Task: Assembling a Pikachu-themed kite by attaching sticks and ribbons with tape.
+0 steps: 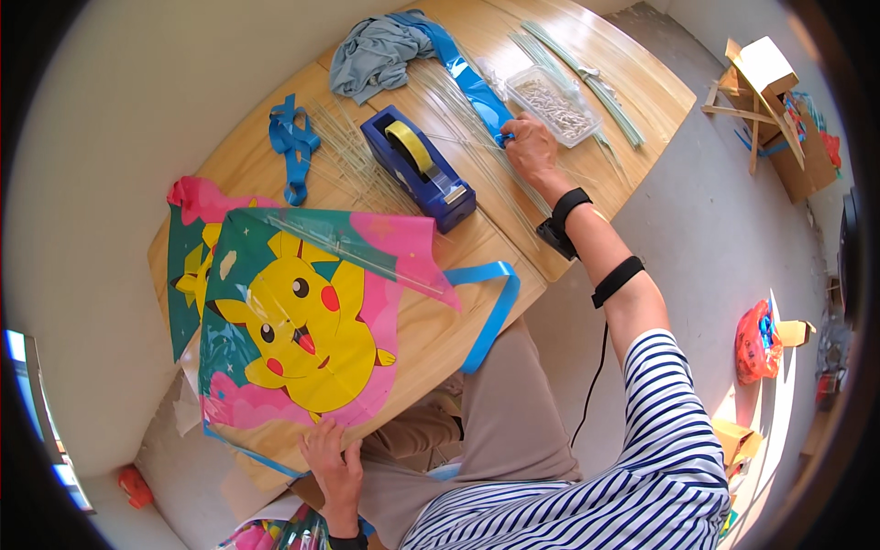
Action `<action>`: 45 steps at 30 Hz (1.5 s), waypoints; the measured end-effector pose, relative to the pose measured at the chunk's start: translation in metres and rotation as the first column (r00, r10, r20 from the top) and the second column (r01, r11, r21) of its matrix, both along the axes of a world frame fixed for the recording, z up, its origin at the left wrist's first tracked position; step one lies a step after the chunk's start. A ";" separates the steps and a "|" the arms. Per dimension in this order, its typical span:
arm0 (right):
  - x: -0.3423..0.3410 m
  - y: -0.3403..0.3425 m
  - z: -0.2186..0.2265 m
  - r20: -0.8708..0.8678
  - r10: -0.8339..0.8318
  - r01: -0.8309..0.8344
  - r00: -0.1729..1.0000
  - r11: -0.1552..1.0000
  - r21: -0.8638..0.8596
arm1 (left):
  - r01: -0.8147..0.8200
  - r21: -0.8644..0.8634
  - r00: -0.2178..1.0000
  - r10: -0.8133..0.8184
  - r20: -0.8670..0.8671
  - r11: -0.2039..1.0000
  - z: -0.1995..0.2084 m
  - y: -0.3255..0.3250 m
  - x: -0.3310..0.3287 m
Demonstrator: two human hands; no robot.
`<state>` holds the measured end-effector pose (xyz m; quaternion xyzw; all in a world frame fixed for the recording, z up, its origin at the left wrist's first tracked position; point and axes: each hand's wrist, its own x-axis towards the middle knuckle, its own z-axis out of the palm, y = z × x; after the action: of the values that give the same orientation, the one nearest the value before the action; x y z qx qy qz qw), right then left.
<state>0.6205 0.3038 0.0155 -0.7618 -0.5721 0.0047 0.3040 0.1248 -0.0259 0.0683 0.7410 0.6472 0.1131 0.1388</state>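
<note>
A colourful kite (302,321) with a yellow cartoon creature lies on the wooden table (458,312), with a second kite partly under it at the left. My left hand (332,463) rests at the kite's near edge, pinching it. My right hand (532,147) reaches far across the table and grips a blue plastic strip (472,78) among thin pale sticks (458,119). A blue tape dispenser (417,168) with a yellow roll stands between the kite and my right hand.
A clear plastic box of small pieces (553,104) sits just beyond my right hand. A grey-blue cloth (376,53) lies at the far edge, a knotted blue ribbon (291,142) at the left. Another blue strip (495,307) hangs over the near edge. Cardboard boxes (779,110) stand on the floor.
</note>
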 end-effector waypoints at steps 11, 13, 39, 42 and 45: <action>0.005 0.011 -0.011 -0.045 -0.004 0.011 0.999 0.988 0.152 | -0.017 0.000 1.000 0.017 0.001 1.000 -0.002 -0.002 0.000; 0.004 0.012 -0.009 -0.046 -0.019 0.027 0.999 0.984 0.177 | -0.019 0.005 1.000 0.019 -0.003 1.000 -0.004 -0.004 -0.002; -0.196 -0.320 0.322 -0.243 0.899 -0.686 0.363 0.435 0.584 | 0.090 0.300 0.190 -0.312 0.931 0.950 0.158 -0.011 0.067; -0.229 -0.347 0.302 -0.368 0.886 -0.708 0.283 0.452 0.542 | 0.194 0.294 -0.033 -0.294 0.955 0.936 0.168 -0.043 0.069; -0.249 -0.363 0.286 -0.479 0.829 -0.703 0.288 0.523 0.482 | 0.208 0.182 -0.118 -0.160 0.980 0.961 0.159 -0.070 0.063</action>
<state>0.3717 -0.0597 0.3018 -0.3039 -0.7151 0.3683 0.5105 0.1876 -0.0963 0.2277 0.4962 0.2271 0.5896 0.5954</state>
